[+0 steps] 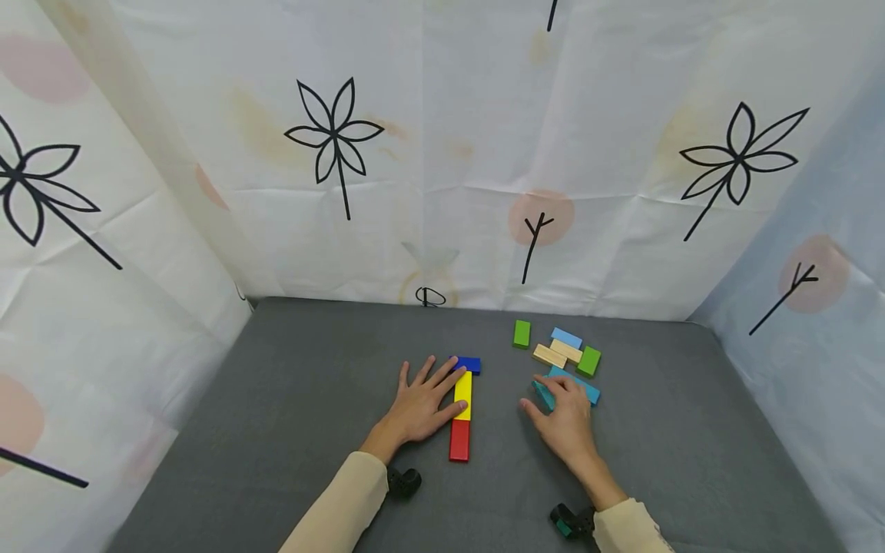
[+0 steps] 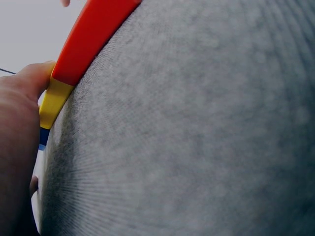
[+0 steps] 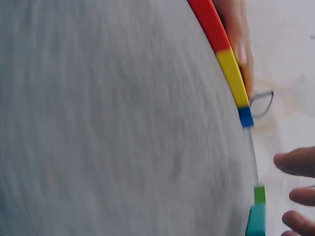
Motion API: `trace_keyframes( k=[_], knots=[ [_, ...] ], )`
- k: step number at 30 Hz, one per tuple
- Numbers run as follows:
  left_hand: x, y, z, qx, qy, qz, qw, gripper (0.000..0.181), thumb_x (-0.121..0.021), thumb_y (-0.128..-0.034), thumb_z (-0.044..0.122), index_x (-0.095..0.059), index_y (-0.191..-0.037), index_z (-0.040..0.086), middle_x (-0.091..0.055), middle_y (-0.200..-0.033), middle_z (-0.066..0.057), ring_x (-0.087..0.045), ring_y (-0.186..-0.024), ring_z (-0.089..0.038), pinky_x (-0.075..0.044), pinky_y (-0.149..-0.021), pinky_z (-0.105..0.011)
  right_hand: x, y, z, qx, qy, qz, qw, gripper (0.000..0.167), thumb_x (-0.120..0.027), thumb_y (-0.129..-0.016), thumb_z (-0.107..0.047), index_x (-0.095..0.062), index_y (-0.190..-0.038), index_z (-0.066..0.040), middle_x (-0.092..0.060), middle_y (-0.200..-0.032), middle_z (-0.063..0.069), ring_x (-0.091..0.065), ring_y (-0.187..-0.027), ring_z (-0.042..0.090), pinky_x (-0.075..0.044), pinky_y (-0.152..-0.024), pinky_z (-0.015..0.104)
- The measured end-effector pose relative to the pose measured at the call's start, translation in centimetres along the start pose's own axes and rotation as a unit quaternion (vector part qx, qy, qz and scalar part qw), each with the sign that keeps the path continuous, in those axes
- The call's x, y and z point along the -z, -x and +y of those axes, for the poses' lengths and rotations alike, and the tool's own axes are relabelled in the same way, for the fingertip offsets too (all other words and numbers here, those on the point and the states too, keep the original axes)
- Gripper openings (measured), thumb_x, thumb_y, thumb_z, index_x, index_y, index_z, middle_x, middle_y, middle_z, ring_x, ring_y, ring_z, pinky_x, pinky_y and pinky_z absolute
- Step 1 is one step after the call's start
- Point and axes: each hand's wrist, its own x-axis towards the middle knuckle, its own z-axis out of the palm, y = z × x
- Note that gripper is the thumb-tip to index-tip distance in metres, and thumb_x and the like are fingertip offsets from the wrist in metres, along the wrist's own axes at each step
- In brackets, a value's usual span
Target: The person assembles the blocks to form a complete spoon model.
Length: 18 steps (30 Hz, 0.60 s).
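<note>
A red block, a yellow block and a dark blue block form a column, the blue one lying crosswise at the far end. My left hand lies spread beside them, its thumb touching the yellow block and fingertips reaching the blue one. Over two teal pieces hovers my right hand, its fingers spread and loosely bent. One teal piece shows left of the fingers; a longer teal block lies partly hidden behind them. In the right wrist view the fingertips are apart from the teal piece.
Behind the right hand lie two wooden-coloured blocks, a light blue block and a green block. Another green block stands apart to their left. A patterned white cloth hangs behind the grey table.
</note>
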Motion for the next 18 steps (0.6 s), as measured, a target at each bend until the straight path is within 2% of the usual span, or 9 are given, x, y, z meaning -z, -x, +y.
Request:
trace_keyframes(
  k=[5, 11, 18],
  knots=[
    [-0.2, -0.1, -0.1, -0.004, 0.006, 0.003, 1.0, 0.068, -0.037, -0.1032, 0.062, -0.03, -0.162, 0.029, -0.019, -0.169, 0.006, -0.013, -0.155, -0.034, 0.004, -0.114, -0.072, 0.8, -0.4, 1.0, -0.044, 0.033, -0.022, 0.9983, 0.051, -0.086, -0.082, -0.015, -0.068, -0.125, 0.005, -0.061, -0.114, 0.029, -0.054, -0.102, 0.049, -0.039, -0.084, 0.06],
    [-0.2, -0.1, -0.2, -0.003, 0.001, 0.002, 1.0, 0.068, -0.037, -0.1031, 0.063, -0.029, -0.162, 0.03, -0.017, -0.169, 0.007, -0.013, -0.155, -0.033, 0.004, -0.114, -0.072, 1.0, -0.4, 1.5, -0.08, 0.051, -0.069, 0.9931, 0.055, -0.083, -0.085, -0.019, -0.065, -0.13, 0.006, -0.059, -0.118, 0.031, -0.056, -0.105, 0.047, -0.044, -0.085, 0.057],
    [0.1, 0.0, 0.0, 0.0, -0.003, -0.002, 1.0, 0.068, -0.036, -0.103, 0.064, -0.028, -0.162, 0.031, -0.016, -0.169, 0.008, -0.012, -0.155, -0.033, 0.004, -0.114, -0.071, 1.0, -0.5, 1.6, -0.085, 0.036, -0.066, 0.9935, 0.047, -0.082, -0.085, -0.013, -0.067, -0.126, 0.006, -0.06, -0.112, 0.029, -0.06, -0.096, 0.041, -0.049, -0.079, 0.055]
  ],
)
